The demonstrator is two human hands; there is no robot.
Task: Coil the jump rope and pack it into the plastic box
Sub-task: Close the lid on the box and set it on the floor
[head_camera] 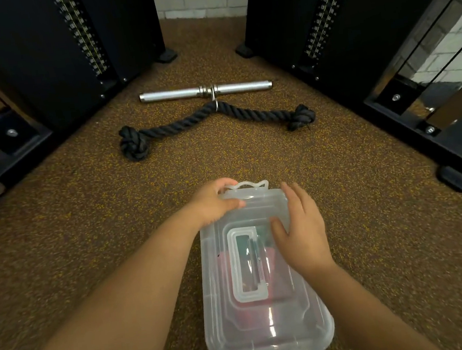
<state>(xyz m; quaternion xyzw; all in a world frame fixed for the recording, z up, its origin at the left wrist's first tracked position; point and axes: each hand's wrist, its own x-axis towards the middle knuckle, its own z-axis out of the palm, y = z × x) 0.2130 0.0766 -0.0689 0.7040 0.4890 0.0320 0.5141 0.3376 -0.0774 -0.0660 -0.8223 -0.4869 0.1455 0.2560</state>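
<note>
With the left hand gripping the box at its 12 o'clock latch and the right hand flat and spread on the lid, uneven pressing could leave it unlatched.

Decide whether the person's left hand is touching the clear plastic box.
Touching. The head view shows the left hand gripping the far corner of the plastic box, thumb pressed on the lid, fingers curled over the edge.
</note>
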